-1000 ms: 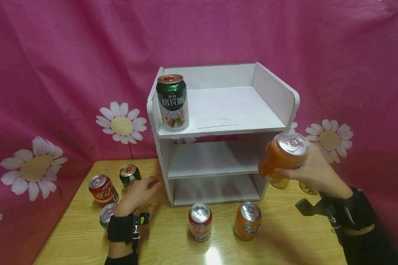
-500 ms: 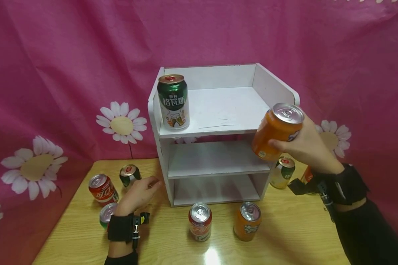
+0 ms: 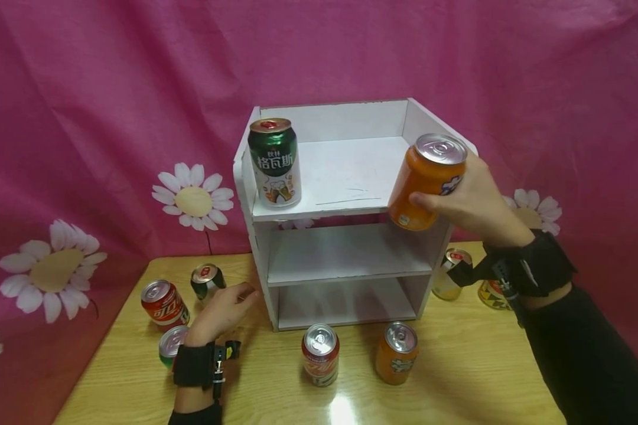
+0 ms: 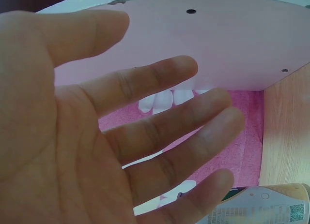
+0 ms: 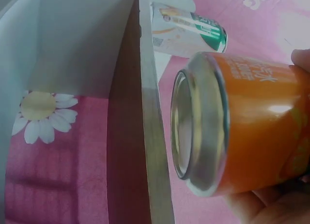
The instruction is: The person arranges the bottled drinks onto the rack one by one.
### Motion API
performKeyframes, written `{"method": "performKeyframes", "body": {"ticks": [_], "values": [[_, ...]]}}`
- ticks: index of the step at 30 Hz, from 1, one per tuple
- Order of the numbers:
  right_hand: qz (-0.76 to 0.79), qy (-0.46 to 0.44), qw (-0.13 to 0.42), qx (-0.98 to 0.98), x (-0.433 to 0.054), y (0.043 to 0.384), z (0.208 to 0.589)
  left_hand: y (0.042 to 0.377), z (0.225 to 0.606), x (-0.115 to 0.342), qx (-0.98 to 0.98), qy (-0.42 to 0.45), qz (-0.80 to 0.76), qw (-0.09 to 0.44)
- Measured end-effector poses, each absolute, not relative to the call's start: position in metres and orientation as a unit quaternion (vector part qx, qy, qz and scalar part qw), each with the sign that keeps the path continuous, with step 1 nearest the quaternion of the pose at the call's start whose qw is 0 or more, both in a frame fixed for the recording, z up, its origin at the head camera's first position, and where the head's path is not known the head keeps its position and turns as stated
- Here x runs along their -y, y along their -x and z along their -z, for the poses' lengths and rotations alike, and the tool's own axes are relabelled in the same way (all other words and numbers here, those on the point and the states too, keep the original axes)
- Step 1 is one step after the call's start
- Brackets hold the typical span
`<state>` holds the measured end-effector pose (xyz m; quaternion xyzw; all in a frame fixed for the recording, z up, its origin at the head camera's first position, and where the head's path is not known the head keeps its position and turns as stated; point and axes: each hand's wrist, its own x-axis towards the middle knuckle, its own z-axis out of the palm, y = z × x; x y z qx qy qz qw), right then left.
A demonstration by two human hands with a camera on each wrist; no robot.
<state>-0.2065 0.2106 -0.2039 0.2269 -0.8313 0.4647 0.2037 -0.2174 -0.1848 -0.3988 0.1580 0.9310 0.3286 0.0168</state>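
Note:
My right hand (image 3: 465, 192) grips an orange soda can (image 3: 422, 186), slightly tilted, at the front right of the white shelf's top level (image 3: 345, 171). In the right wrist view the can's metal base (image 5: 201, 127) is close to the shelf board's edge (image 5: 152, 117). A green and white can (image 3: 274, 168) stands on the top level at the left. My left hand (image 3: 224, 313) holds nothing and is beside the shelf's left side, near a dark green can (image 3: 207, 280). In the left wrist view its fingers (image 4: 160, 132) are spread and relaxed.
On the table left are a red can (image 3: 165, 305) and a green can (image 3: 172, 345). A red can (image 3: 321, 356) and another orange can (image 3: 397, 354) stand in front of the shelf. Right of it are a green-topped can (image 3: 451, 274) and a yellow patterned can (image 3: 492, 294).
My right hand has lifted the orange can up and to the left, from beside the shelf's right side to the top level's front edge. The left hand has stayed in place.

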Motion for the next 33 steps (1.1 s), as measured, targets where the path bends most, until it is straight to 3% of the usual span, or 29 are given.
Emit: {"method": "performKeyframes", "body": {"ticks": [33], "values": [[-0.527,-0.198,0.149,0.813,-0.179,0.246,0.199,0.218,0.397,0.185,-0.934,-0.161,-0.318,0.028]]}}
